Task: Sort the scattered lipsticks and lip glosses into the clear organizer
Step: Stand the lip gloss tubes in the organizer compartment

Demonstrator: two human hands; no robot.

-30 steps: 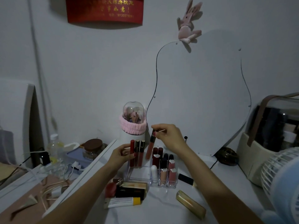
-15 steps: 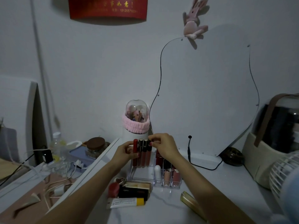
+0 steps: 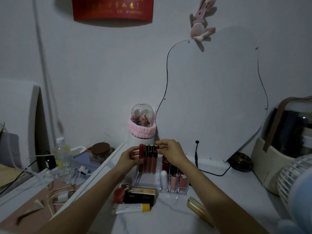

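Note:
The clear organizer [image 3: 148, 180] stands on the white table. Several lip glosses [image 3: 147, 159] stand upright side by side in its back left part. My left hand [image 3: 130, 158] steadies them from the left, fingers on the red one. My right hand [image 3: 170, 151] pinches the cap of the rightmost lip gloss [image 3: 155, 158], which stands in the row. Short lipsticks [image 3: 173, 180] fill the small compartments at the front right. Loose items lie in front: a black and gold box [image 3: 141, 195], a white tube with a yellow cap [image 3: 130, 208], a red round lipstick [image 3: 119, 195], and a gold lipstick [image 3: 200, 209].
A heart-shaped mirror [image 3: 214, 102] leans on the wall behind, with a black cable [image 3: 197, 159]. A domed jar with a pink band [image 3: 142, 124] stands behind the organizer. A fan [image 3: 295, 181] and a bag [image 3: 285, 147] sit right. Cables and bottles clutter the lower left shelf [image 3: 50, 174].
My right hand has lowered the lip gloss from above the organizer into the row beside the others. The left hand stayed on the row. The view tilted slightly.

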